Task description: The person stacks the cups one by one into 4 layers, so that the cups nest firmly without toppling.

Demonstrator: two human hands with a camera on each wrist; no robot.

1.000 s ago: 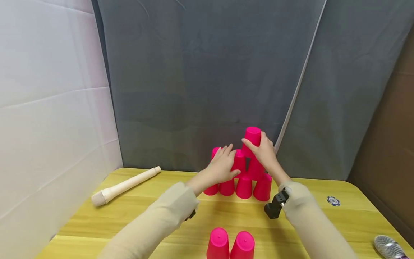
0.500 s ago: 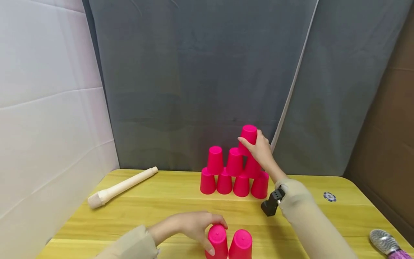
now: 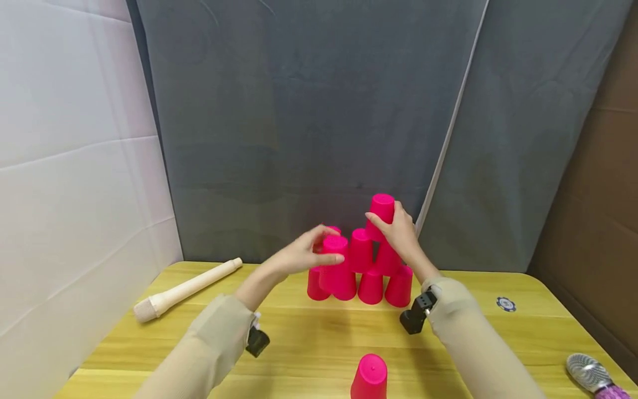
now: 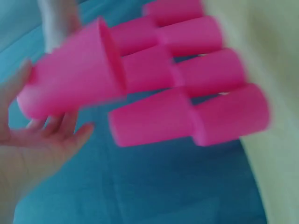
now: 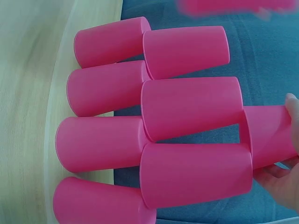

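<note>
- Here, a pile of upside-down bright pink plastic cups [image 3: 371,271] stands at the far side of the yellow wooden table [image 3: 309,343], close to the grey cloth wall [image 3: 309,127].
- The pile has four cups in its bottom row and three in the row above.
- The left hand [image 3: 304,256] grips one more upside-down pink cup [image 3: 336,266], with its fingers curled round the cup's closed top.
- That cup hangs in the air in front of the left part of the pile.
- In the left wrist view the same cup [image 4: 70,79] is blurry, and the pile shows behind it.
- The right hand [image 3: 399,233] holds the top pink cup [image 3: 381,213] at the right side of the pile, thumb on one side and fingers on the other.
- This top cup sits on the second row, over its right end.
- In the right wrist view, the top cup [image 5: 268,135] is in the fingers [image 5: 280,182] of the right hand.
- A single pink cup [image 3: 370,378] stands upside down in front of the pile, well apart from it, at the near edge.
- A pale wooden rolling pin [image 3: 186,288] lies to the left of the pile.
- A small blue chip [image 3: 505,304] lies to the right of the pile.
- A silver and purple hairbrush [image 3: 593,372] lies further right, at the near corner.
</note>
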